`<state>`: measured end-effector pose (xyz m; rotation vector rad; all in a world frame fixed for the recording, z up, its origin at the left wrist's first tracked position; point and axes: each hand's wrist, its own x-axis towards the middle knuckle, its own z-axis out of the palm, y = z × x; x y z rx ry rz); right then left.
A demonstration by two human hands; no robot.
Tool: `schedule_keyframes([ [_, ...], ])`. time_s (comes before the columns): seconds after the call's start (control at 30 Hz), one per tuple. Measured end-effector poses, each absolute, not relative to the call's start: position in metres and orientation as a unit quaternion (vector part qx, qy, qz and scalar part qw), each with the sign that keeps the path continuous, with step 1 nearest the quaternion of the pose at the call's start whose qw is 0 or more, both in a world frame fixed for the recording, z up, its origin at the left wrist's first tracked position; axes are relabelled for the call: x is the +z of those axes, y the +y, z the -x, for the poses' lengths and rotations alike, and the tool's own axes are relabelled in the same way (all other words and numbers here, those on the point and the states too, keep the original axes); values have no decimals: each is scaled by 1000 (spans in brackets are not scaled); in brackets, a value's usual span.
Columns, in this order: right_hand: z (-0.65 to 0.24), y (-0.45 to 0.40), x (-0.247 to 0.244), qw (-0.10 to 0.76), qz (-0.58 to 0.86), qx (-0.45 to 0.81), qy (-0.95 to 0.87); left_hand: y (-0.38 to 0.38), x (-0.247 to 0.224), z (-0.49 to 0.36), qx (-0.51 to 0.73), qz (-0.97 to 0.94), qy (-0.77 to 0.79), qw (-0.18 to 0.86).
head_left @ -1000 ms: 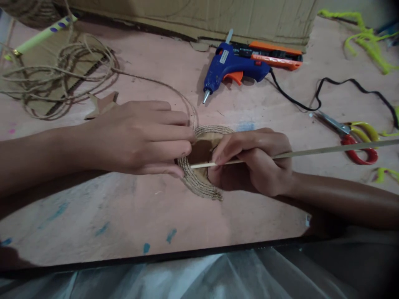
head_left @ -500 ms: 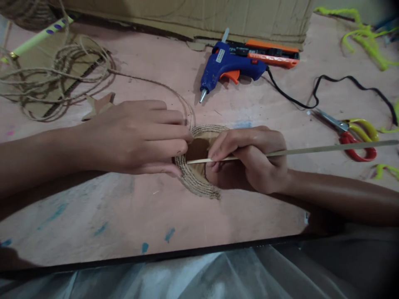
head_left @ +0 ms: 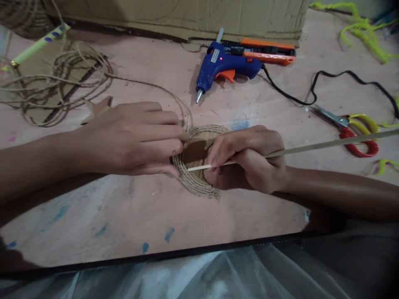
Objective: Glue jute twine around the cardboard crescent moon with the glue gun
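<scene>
My right hand (head_left: 249,158) is closed around a thin wooden stick (head_left: 327,144), pinching it near its left end. The stick's tip touches the inner edge of rows of twine (head_left: 198,182) laid in a curve on a piece of cardboard (head_left: 196,151). At the left side of this curve my left hand (head_left: 146,139) is closed, its fingers and thumb gripping the twine-covered edge. From behind the left fingers a single strand of twine (head_left: 149,82) runs back to a loose tangle (head_left: 62,79). Part of the cardboard is hidden under both hands.
A blue hot glue gun (head_left: 218,64) lies beyond my hands, against an orange box cutter (head_left: 271,52). Scissors (head_left: 349,124) and yellow-green yarn (head_left: 368,37) are at the right. A cardboard star (head_left: 96,109) lies beside my left hand; a cardboard box (head_left: 174,18) stands behind.
The stick's tip has moved slightly toward me along the inner edge of the twine. Its far end has risen a little. My left hand keeps its place on the twine-covered edge.
</scene>
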<state>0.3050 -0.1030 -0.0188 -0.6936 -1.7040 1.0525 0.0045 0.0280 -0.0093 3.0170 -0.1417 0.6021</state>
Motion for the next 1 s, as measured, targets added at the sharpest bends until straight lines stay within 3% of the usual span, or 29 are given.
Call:
schedule_keyframes([
  [1.0, -305, -100, -17, 486, 312, 420, -700, 28, -8, -6, 203, -978, -46, 23],
])
